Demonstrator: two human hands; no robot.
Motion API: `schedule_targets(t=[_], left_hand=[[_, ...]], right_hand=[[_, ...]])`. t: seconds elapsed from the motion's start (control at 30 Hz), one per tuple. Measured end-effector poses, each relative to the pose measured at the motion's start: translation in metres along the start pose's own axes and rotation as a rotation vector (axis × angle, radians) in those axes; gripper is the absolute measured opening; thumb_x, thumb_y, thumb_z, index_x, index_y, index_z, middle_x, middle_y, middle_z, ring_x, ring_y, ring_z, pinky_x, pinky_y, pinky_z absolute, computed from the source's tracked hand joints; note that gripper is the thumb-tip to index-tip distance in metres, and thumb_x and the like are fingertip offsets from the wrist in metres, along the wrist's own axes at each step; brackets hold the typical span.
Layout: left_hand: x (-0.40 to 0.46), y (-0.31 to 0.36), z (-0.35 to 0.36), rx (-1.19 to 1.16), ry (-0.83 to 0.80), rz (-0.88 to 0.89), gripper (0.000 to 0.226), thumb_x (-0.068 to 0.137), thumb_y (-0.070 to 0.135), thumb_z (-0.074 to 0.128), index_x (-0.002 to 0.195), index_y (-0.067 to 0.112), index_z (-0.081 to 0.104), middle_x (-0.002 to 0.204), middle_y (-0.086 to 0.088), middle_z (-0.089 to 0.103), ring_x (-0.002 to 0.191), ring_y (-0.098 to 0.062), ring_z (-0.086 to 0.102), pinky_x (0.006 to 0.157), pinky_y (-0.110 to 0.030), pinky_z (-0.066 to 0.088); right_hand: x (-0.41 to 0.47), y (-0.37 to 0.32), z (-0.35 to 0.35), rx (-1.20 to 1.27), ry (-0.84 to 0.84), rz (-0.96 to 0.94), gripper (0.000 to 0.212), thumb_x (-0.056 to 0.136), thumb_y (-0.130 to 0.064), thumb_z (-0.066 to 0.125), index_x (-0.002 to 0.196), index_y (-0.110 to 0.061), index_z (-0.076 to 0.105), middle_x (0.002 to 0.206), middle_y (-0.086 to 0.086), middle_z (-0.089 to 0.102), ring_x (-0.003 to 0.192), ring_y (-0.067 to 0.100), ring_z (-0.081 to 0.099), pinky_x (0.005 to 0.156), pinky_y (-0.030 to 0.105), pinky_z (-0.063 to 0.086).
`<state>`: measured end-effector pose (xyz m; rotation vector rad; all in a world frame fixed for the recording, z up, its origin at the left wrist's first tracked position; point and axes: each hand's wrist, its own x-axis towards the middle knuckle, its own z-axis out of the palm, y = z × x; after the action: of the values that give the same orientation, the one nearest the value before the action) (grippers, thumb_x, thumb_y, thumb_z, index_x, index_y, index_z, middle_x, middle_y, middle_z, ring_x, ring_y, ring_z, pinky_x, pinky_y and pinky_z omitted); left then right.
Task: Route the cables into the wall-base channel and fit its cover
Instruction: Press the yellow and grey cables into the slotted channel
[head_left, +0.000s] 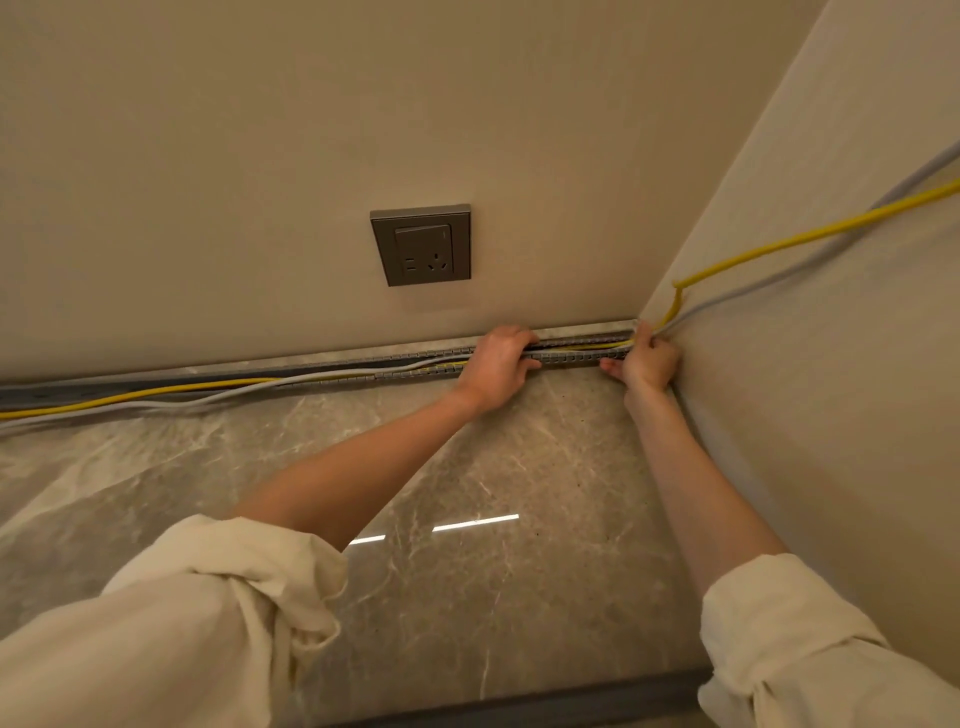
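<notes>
— How far along is this, from where you stand?

— Partway, I'd say. The slotted grey wall-base channel (571, 356) runs along the foot of the beige wall, and near the corner the thin yellow cable (156, 396) and the pale grey cable (249, 391) both lie inside it. That stretch looks routed.

— And further left?

— Not yet. Left of the hands both cables bow out of the channel and rest on the polished grey marble floor (467, 493), just beside the track. That length is left to tuck in.

— What are the hands doing?

— The left hand (496, 366) is laid over the channel, fingers curled down onto it, pressing the cables in. The right hand (649, 358) is jammed into the corner, its grip pressed together around the cables where they turn up out of the channel. From there they climb along the right-hand wall (831, 364), yellow above, grey below.

— Is the left hand actually pinching a cable?

— I cannot tell. Its fingers hide the spot, so it may be only pushing with the fingertips rather than holding anything.

— Any sign of the cover?

— None that I can see. The channel stands open along its whole visible length, so fitting the cover is entirely ahead. The grey wall socket (421, 245) above has nothing plugged into it.

— So the order from here?

— My guess is the loose left run goes in first, then the cover.
</notes>
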<state>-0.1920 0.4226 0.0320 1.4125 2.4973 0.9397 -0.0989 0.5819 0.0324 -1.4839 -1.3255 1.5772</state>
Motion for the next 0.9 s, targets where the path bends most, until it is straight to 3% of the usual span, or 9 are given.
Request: schedule_targets(t=[0.07,0.13,0.23,0.3,0.33,0.43,0.53,0.67,0.9], left_hand=[[-0.002,0.000,0.007,-0.006,0.027,-0.008,0.027,0.083,0.011,0.066,0.106,-0.002,0.063,0.105,-0.021,0.060,0.101,-0.034,0.054,0.090,-0.041,0.044],[-0.003,0.001,0.011,-0.014,0.052,-0.018,0.028,0.082,0.011,0.067,0.106,-0.003,0.064,0.106,-0.020,0.058,0.102,-0.033,0.053,0.091,-0.039,0.043],[-0.002,0.000,0.013,-0.031,0.044,-0.036,0.030,0.081,0.012,0.068,0.107,-0.003,0.064,0.107,-0.020,0.058,0.103,-0.032,0.053,0.092,-0.037,0.043],[-0.002,-0.001,0.014,-0.044,0.027,-0.057,0.031,0.081,0.012,0.069,0.107,-0.004,0.064,0.109,-0.020,0.058,0.104,-0.033,0.053,0.093,-0.036,0.042],[-0.001,-0.001,0.014,-0.052,0.019,-0.066,0.032,0.081,0.012,0.069,0.108,-0.004,0.064,0.109,-0.020,0.058,0.105,-0.033,0.053,0.093,-0.036,0.042],[0.001,-0.001,0.011,-0.061,-0.017,-0.077,0.033,0.079,0.014,0.070,0.108,-0.002,0.064,0.110,-0.019,0.057,0.105,-0.032,0.052,0.093,-0.036,0.042],[-0.002,-0.005,0.003,-0.030,-0.071,-0.049,0.040,0.077,0.016,0.072,0.112,0.000,0.061,0.112,-0.018,0.056,0.107,-0.032,0.050,0.093,-0.037,0.040],[-0.021,-0.025,-0.019,0.046,-0.077,-0.023,0.053,0.076,0.019,0.073,0.124,0.003,0.053,0.117,-0.018,0.054,0.112,-0.031,0.049,0.098,-0.039,0.039],[-0.093,-0.091,-0.086,0.267,0.085,-0.039,0.052,0.081,0.025,0.069,0.126,0.006,0.051,0.117,-0.016,0.056,0.107,-0.031,0.052,0.093,-0.042,0.042]], right_hand=[[-0.008,0.004,0.001,-0.027,0.033,-0.033,0.033,0.099,-0.030,0.045,0.086,-0.001,0.054,0.070,0.010,0.060,0.027,0.011,0.053,0.038,0.023,0.050],[-0.017,0.008,0.003,-0.056,0.084,-0.075,0.034,0.098,-0.026,0.047,0.087,0.004,0.059,0.068,0.010,0.061,0.038,0.014,0.058,0.053,0.033,0.055],[-0.033,0.013,0.009,-0.100,0.162,-0.115,0.029,0.093,-0.008,0.051,0.115,0.010,0.053,0.107,0.020,0.060,0.085,0.032,0.065,0.082,0.040,0.054],[-0.045,0.019,0.012,-0.303,0.200,-0.163,0.037,0.085,-0.003,0.056,0.118,0.008,0.045,0.124,0.026,0.048,0.118,0.037,0.045,0.093,0.037,0.042],[-0.052,0.021,0.012,-0.384,0.196,-0.223,0.035,0.082,-0.002,0.058,0.115,0.006,0.045,0.124,0.026,0.046,0.121,0.037,0.040,0.093,0.035,0.038],[-0.068,0.030,0.009,-0.584,0.014,-0.575,0.031,0.076,0.008,0.055,0.106,0.001,0.051,0.118,0.022,0.047,0.113,0.034,0.045,0.091,0.026,0.031],[-0.072,0.034,0.005,-0.890,-0.171,-0.805,0.046,0.074,0.009,0.057,0.118,-0.003,0.051,0.124,0.019,0.046,0.118,0.033,0.041,0.102,0.032,0.031],[-0.076,0.031,0.009,-1.131,-0.202,-0.816,0.048,0.079,-0.002,0.060,0.126,-0.003,0.049,0.127,0.018,0.047,0.121,0.033,0.038,0.105,0.037,0.034],[-0.122,0.039,0.039,-1.195,-0.269,-0.790,0.045,0.084,-0.002,0.055,0.126,0.003,0.043,0.134,0.025,0.035,0.126,0.039,0.031,0.106,0.038,0.031]])
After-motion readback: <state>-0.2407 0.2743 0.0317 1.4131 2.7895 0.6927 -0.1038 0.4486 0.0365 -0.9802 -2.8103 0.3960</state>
